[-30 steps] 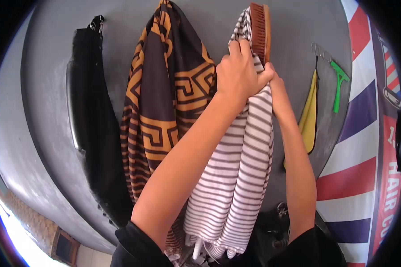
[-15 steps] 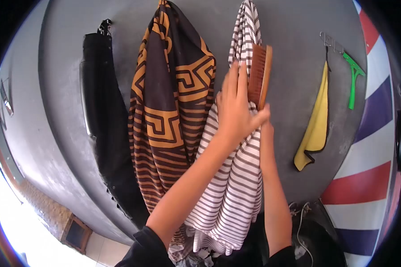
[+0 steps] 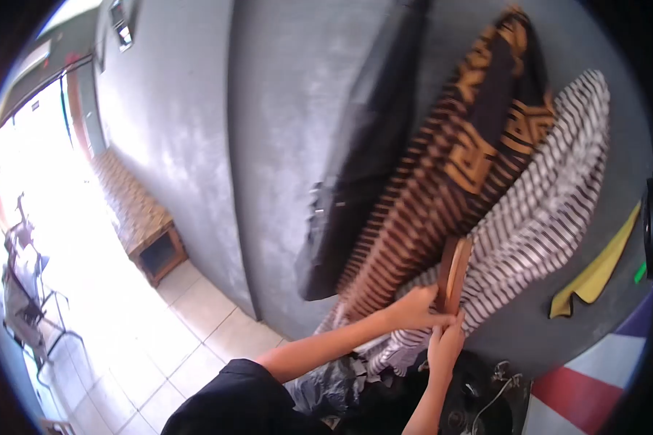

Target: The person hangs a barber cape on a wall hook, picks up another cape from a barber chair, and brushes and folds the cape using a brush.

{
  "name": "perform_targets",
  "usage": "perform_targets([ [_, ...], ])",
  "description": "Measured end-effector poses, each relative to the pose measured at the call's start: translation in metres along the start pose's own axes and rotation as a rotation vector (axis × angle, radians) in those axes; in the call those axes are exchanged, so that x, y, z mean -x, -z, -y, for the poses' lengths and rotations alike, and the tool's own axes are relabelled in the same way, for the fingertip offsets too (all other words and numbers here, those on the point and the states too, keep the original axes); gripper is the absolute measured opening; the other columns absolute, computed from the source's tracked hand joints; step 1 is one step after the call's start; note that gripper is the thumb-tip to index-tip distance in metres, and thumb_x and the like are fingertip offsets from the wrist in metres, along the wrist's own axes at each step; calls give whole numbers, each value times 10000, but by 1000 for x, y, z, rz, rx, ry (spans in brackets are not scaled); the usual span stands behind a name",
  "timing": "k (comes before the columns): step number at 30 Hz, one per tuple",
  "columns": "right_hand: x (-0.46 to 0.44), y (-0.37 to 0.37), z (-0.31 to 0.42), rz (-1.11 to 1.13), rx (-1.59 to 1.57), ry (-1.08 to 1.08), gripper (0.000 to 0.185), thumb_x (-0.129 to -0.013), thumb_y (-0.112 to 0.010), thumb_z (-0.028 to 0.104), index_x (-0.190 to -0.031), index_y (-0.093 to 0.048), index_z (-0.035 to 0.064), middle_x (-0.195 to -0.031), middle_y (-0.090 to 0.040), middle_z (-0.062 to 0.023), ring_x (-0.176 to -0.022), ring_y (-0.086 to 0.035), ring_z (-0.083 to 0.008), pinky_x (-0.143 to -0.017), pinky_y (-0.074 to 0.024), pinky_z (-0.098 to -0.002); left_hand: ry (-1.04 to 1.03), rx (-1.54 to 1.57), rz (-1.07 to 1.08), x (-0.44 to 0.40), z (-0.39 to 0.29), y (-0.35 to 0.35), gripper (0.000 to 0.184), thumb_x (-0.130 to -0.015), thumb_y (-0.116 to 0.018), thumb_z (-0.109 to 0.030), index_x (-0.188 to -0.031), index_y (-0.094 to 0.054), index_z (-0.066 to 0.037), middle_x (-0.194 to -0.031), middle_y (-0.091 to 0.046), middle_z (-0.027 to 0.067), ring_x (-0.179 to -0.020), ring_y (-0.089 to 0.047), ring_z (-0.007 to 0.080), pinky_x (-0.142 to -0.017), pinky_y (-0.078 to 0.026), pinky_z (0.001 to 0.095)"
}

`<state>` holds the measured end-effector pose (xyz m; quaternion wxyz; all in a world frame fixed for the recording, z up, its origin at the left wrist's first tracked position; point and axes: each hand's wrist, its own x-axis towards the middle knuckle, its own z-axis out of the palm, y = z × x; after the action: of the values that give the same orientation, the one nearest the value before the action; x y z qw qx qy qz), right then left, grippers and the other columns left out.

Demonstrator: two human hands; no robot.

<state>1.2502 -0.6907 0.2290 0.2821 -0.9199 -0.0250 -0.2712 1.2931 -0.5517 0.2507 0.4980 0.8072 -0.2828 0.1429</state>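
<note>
A wooden brush (image 3: 457, 275) with dark bristles stands upright in front of the hanging cloths. My right hand (image 3: 446, 342) is closed round its lower end. My left hand (image 3: 413, 308) is at the bristle side, fingers curled against the lower part of the brush and thumb reaching across to my right hand. Just behind the brush hangs a white cloth with dark stripes (image 3: 551, 196). Beside that hangs a brown and gold patterned cloth (image 3: 479, 159).
A long black garment (image 3: 370, 152) hangs further left on the grey wall (image 3: 181, 130). To the right are a yellow cloth (image 3: 595, 279) and a striped red, white and blue panel (image 3: 588, 391). A woven-top bench (image 3: 134, 203) stands on the tiled floor (image 3: 203, 319) near the bright doorway.
My view has swung left, bringing in the bench, floor and doorway. The brush and both hands are lower against the cloths. My left fingers, stretched along the bristles before, are now curled.
</note>
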Motion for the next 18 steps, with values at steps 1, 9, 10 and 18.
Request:
perform_targets([
  [1,17,-14,2,-21,-133,74,235,-785,-542,29,-991,-450,-35,-770,-559,-245,-767,-558,-423,-670,-431,-450,-13,18,12,20,4,9,608,-722,-701,-415,-996,-500,89,-810,-591,243,-773,-609,353,-673,-473,374],
  [9,178,-130,105,147,-342,325,168,-802,-587,79,-933,-562,-23,-695,-578,-99,-544,-539,-142,-529,-443,-290,122,169,49,229,43,130,550,-770,-648,-423,-1063,-505,20,-760,-597,195,-722,-598,348,-619,-470,390],
  [10,198,-124,145,226,-232,447,230,-796,-597,89,-997,-563,-18,-784,-604,-92,-627,-553,-132,-581,-455,-271,149,195,16,264,55,151,565,-764,-659,-417,-1085,-499,21,-796,-608,206,-750,-605,352,-647,-477,391],
  [18,311,-219,339,1393,-589,289,274,-827,-582,113,-1069,-538,-8,-808,-600,-144,-688,-577,-240,-628,-451,-351,735,296,-689,541,78,277,487,-800,-647,-358,-1158,-549,-42,-962,-657,126,-843,-644,244,-790,-492,335],
])
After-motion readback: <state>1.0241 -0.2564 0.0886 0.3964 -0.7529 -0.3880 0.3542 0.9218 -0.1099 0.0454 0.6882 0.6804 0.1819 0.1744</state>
